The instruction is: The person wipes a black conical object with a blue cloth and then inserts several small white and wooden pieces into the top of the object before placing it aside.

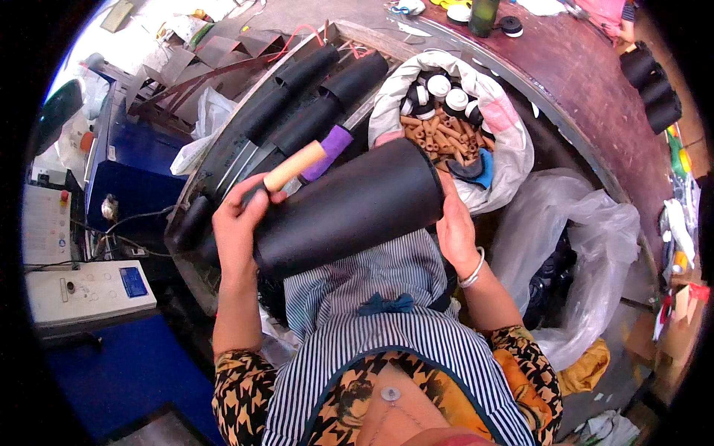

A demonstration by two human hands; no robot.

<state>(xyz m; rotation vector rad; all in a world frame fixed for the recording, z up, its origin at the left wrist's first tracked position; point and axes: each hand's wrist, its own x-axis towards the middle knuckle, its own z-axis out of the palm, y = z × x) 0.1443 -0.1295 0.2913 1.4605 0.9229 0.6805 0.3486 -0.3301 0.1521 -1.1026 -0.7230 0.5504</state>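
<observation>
L hand (239, 221) has its fingers wrapped round a purple-ended tan handle (294, 166). Blk cone (349, 204) slants over the striped apron (379, 271), R hand (458, 229) against its right end, prob. to steady it; R fingers partly hidden, can't tell spread.

One left hand (238, 221), one right hand (456, 232), one large tube (349, 207), one wooden handle (295, 167), two rows of black tubes (360, 79), one sack (515, 141), one bow (384, 304), brown pegs (446, 140) too heaped to count

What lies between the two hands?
In the head view, a black tapered cylinder lies between the left hand, which grips a tan handle, and the right hand.
</observation>
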